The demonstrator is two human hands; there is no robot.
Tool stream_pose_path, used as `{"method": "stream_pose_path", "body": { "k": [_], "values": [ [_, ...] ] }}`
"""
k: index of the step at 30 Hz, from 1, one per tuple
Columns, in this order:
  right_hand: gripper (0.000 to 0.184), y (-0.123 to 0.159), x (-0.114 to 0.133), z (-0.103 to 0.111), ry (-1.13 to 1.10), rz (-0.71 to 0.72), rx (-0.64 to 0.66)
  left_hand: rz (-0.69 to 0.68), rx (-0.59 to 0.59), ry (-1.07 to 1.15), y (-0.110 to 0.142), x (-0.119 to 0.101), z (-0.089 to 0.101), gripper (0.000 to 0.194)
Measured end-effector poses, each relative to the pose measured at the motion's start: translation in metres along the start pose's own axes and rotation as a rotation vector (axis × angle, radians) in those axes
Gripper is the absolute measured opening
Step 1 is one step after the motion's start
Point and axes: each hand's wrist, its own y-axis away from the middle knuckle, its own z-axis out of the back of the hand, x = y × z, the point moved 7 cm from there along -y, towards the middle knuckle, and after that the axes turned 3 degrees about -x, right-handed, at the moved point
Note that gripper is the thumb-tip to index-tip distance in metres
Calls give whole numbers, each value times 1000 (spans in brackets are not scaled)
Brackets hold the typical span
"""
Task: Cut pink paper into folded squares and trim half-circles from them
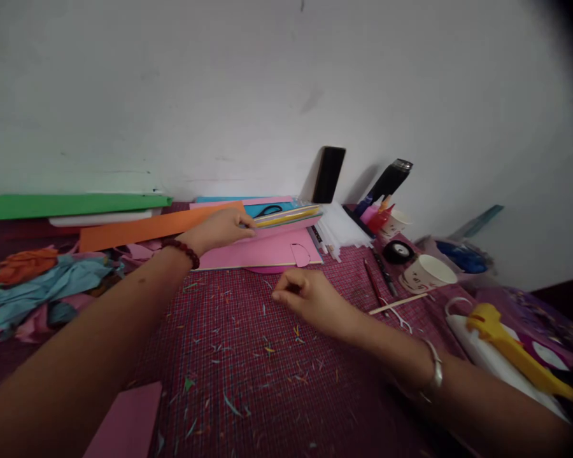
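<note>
**A:** So in the head view, where's the colored paper stack (289, 217)? Who's got it?
**B:** Left and a bit to the near side of the phone (329, 175). The left hand (222, 230) grips its left end. The right hand (315, 302), nearer the person than the phone, is curled closed, can't tell if anything's pinched inside.
**A:** What could go wrong?
**B:** It's held at one end, so I'd guess loose sheets could fan out or sag onto the pink paper (267, 249), left of the phone on the near side. Swing the far end too wide and it might knock the phone, which just leans on the wall (229, 95).
**A:** Which way's it point?
**B:** Long axis runs mostly left-right, right end angled slightly wallward, roughly at the phone's base.
</note>
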Motion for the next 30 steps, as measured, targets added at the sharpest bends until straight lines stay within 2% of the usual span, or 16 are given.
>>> {"method": "stream_pose_path", "body": {
  "k": [2, 5, 7, 9, 14, 20, 26, 30],
  "values": [
    [13, -16, -26, 1, -140, -173, -59, 16, -18, -6, 0, 1, 1, 28],
    [5, -37, -60, 0, -590, -434, -174, 23, -35, -1, 2, -2, 1, 28],
    [5, -49, -70, -5, -828, -515, -222, 26, -33, 10, 4, -5, 1, 29],
    [11, -59, -74, -7, -928, -525, -260, 33, -25, 12, 6, -8, 1, 30],
    [21, -74, -79, -8, -915, -572, -349, 21, -16, -15, 8, -5, -2, 29],
    [24, -80, -80, -6, -830, -611, -352, -24, -52, -42, 6, 0, -7, 32],
    [24, -84, -82, -7, -802, -620, -370, -59, -71, -105, 4, -4, -5, 43],
    [22, -84, -83, -7, -799, -619, -373, -45, -78, -108, 3, -2, -6, 46]
  ]
}}
